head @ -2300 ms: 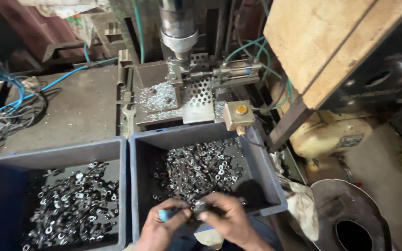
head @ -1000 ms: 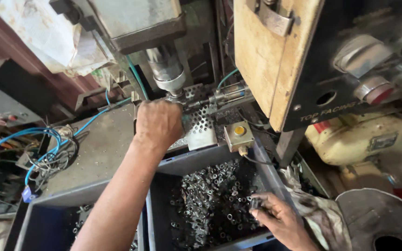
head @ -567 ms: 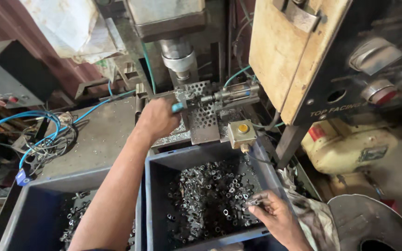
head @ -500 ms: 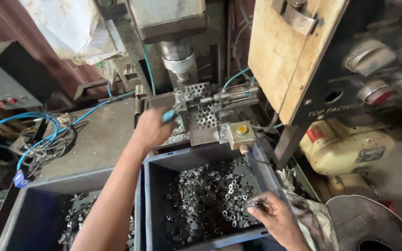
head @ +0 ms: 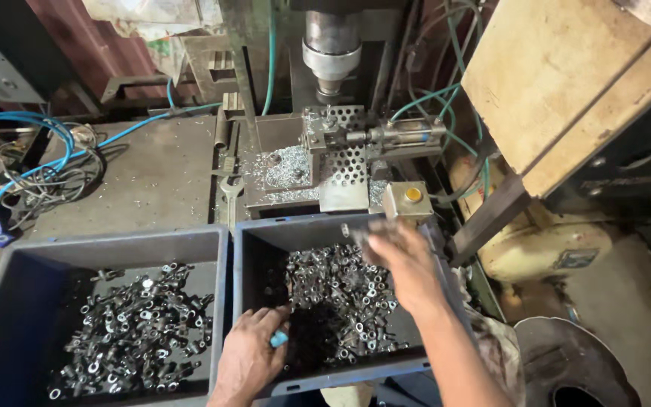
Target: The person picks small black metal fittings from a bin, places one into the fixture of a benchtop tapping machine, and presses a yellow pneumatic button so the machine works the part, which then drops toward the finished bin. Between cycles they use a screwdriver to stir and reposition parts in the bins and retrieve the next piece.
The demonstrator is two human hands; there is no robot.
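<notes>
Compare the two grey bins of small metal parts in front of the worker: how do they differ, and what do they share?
The left bin has no hand in it; the right bin has the left hand at its near edge and the right hand above it. Parts in the left bin spread across the middle of its floor; those in the right bin pile toward its right side. Both are grey, rectangular, open-topped and hold small shiny ring-ended parts.

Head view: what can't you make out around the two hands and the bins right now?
- Right hand: motion-blurred over the right bin; whether its fingers hold a part cannot be told.
- Left hand: wrist cut off by the bottom edge; a small blue object sits at its fingers, its kind too small to tell.
- Metal parts: too small for exact shape.
- Left bin: near corner cut off by the frame.
</notes>
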